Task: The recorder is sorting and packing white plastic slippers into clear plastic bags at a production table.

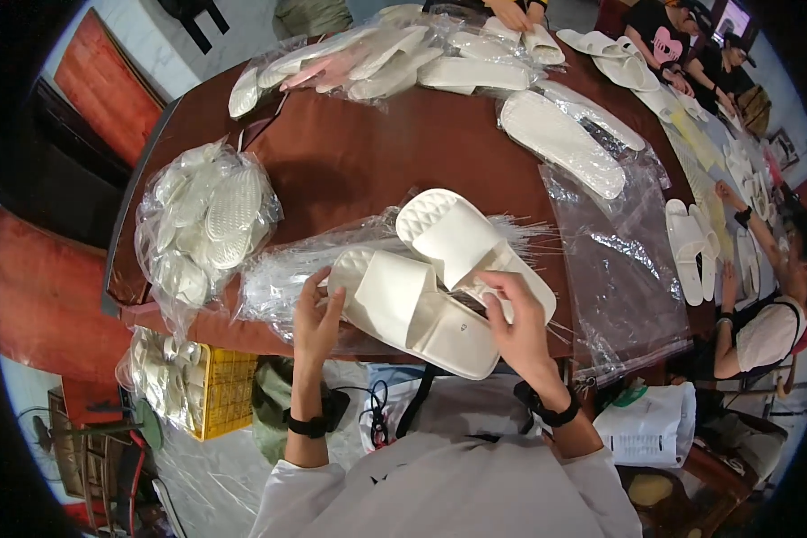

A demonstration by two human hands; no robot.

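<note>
A pair of white slide slippers is in front of me over the table's near edge: the left slipper point(387, 296) and the right slipper point(453, 238), slightly overlapping. My left hand point(316, 321) grips the left slipper's outer edge at its quilted end, the thumb apart from the fingers. My right hand point(518, 327) has its bent fingers on the right slipper beside the strap, with the thumb near the left slipper's plain end. Under the slippers lies a bundle of clear plastic strips or ties point(282, 278), partly hidden.
Clear bags of white slippers point(211, 211) sit at the left. More bagged slippers point(381, 58) line the far edge. At the right are a clear plastic bag point(619, 287) and a loose insole-like slipper point(560, 143). A yellow crate point(229, 392) stands below; other people work along the right.
</note>
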